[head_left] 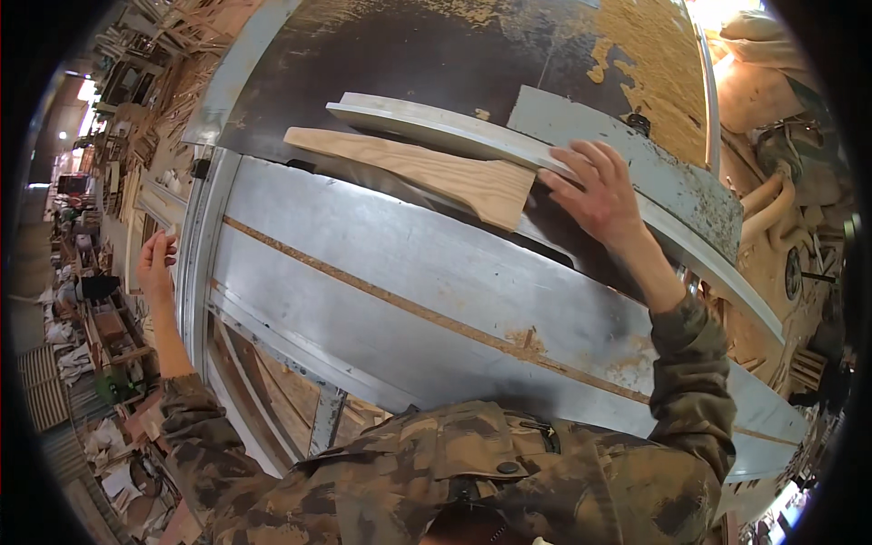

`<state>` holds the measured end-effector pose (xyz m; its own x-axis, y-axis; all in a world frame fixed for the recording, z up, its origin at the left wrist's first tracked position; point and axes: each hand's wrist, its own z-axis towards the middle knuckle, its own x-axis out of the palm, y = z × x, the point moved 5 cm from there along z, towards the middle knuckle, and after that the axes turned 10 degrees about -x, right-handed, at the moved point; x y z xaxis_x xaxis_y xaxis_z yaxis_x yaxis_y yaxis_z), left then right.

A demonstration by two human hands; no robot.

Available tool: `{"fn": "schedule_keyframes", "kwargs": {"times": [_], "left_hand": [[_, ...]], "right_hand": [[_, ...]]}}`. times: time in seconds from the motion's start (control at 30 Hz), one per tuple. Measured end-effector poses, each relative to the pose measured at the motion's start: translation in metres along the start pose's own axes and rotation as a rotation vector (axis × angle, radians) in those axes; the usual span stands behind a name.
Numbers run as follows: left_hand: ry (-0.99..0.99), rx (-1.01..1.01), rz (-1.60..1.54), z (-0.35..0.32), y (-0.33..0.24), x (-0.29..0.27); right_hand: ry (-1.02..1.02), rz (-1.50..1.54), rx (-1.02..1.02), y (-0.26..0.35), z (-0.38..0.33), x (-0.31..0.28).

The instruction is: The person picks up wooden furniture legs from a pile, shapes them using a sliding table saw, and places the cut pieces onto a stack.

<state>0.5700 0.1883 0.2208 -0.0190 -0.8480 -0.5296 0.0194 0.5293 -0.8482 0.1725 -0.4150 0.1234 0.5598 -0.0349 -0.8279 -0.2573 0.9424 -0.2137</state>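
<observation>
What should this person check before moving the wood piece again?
1. Right hand is on the metal fence, beside the wood piece: ok.
2. Left hand is at the table edge, away from the wood: ok.
3. Wood lies flat against the fence: ok.
4. Blade position: cannot tell.
5. Sawdust lies on the far surface: not ok.

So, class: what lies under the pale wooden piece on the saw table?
The wooden piece rests on the grey metal table beside the curved fence. A dark gap shows along its lower edge; whatever lies directly beneath is covered.
</observation>
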Motion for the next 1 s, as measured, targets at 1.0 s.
{"fn": "schedule_keyframes", "kwargs": {"times": [1.0], "left_hand": [[0.423, 0.069, 0.342, 0.123, 0.016, 0.259]], "right_hand": [[0.165, 0.157, -0.017, 0.007, 0.07, 0.049]]}}
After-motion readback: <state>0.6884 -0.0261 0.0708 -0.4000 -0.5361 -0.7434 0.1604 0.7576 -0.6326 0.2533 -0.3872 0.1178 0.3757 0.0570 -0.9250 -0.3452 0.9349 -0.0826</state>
